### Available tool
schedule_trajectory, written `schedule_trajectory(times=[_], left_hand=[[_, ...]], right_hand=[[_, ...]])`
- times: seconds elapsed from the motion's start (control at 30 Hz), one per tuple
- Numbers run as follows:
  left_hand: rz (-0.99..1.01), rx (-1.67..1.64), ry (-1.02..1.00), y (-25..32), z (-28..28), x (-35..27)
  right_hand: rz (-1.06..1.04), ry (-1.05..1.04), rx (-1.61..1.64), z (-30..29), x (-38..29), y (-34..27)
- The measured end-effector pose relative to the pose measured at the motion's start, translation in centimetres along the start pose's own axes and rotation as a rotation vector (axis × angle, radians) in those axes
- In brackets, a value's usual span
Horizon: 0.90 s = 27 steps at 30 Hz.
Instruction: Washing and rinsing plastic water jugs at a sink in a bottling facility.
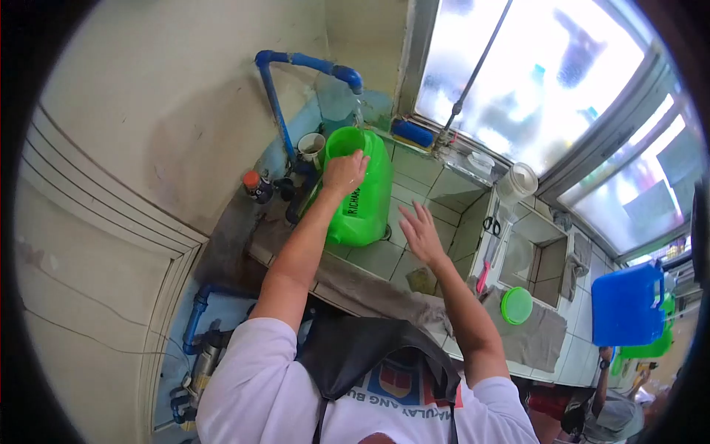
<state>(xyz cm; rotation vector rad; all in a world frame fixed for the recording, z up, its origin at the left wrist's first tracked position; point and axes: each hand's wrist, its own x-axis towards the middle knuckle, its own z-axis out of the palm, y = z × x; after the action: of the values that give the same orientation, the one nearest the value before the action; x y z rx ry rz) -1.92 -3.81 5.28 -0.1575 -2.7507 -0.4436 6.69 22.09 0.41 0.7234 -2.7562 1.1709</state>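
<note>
A bright green plastic jug [371, 205] stands in a white-tiled sink basin [427, 166], with writing on its side. Water [359, 111] runs down from the end of a blue pipe spout [348, 76] onto the top of the jug. My left hand [345, 175] is closed at the jug's upper handle; its fingertips are partly hidden. To the right of the jug, my right hand [420, 232] hovers over the basin with fingers apart and nothing in it. A white mug [312, 145] is just left of the jug.
A dark bottle with an orange cap [257, 187] is at left. Scissors [491, 225], a pink-handled knife [483, 276] and a green lid [516, 305] lie around a second tiled basin [520, 258]. A blue jug [627, 305] and another person [615, 416] are at far right.
</note>
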Motion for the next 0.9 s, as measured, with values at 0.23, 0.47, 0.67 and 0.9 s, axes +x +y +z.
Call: schedule_trajectory(times=[0.23, 0.47, 0.67, 0.9], left_hand=[[0.082, -0.027, 0.208, -0.4, 0.5, -2.0], [0.076, -0.082, 0.128, -0.2, -0.1, -3.7], [-0.035, -0.113, -0.078, -0.7, 1.0, -1.9], [0.11, 0.31, -0.207, -1.8, 2.9, 2.5]], right_hand=[[-0.279, 0.076, -0.022, 4.3, 17.8, -4.9], [-0.229, -0.273, -0.316, 4.1, 24.2, -10.1], [-0.571, -0.328, -0.704, 4.5, 26.0, -12.9], [-0.16, 0.309, -0.02, 2.4, 22.4, -6.9]])
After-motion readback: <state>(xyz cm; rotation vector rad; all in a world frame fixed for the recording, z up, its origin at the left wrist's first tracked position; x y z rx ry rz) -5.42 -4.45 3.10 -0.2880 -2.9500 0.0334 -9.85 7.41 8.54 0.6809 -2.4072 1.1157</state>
